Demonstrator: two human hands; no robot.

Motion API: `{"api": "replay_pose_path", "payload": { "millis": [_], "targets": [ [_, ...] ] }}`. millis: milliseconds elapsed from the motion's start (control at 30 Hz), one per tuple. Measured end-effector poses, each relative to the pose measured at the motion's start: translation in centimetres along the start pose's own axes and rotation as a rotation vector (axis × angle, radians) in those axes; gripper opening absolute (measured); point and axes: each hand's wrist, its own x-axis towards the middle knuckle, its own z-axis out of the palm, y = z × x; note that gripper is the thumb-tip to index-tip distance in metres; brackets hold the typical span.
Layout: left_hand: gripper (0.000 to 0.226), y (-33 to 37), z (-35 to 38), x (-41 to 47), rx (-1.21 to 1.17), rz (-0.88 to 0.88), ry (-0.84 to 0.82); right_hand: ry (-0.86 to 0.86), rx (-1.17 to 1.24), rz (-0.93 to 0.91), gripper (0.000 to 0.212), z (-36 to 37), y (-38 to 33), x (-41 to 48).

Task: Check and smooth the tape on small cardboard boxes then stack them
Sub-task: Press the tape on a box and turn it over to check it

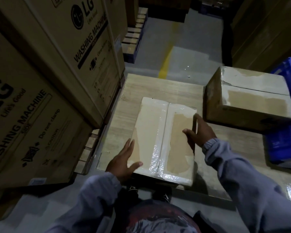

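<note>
A small cardboard box [151,130] with clear tape along its centre seam and edges lies on a wooden table [158,88] in front of me. My left hand [124,160] rests flat against its near left corner, fingers spread. My right hand [198,132] presses on the box's right edge, fingers apart. A second taped cardboard box [249,96] stands at the table's right side, apart from the first.
Tall washing machine cartons [45,84] are stacked close on the left. A blue plastic crate [286,135] sits to the right of the table. Beyond the table runs a grey floor with a yellow line [165,63], wooden pallets [134,34] and more cartons.
</note>
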Motion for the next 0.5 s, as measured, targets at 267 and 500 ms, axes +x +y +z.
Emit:
{"api": "replay_pose_path", "payload": {
  "millis": [267,500],
  "targets": [
    [0.119,-0.9,-1.2,-1.2,0.026,0.028,-0.216,-0.104,-0.304,-0.09,0.079,-0.7,-0.4,6.9],
    [0.099,-2.0,-1.7,-0.9,0.078,0.088,-0.204,-0.017,-0.276,-0.121,0.078,0.0,1.1,6.2]
  ]
}}
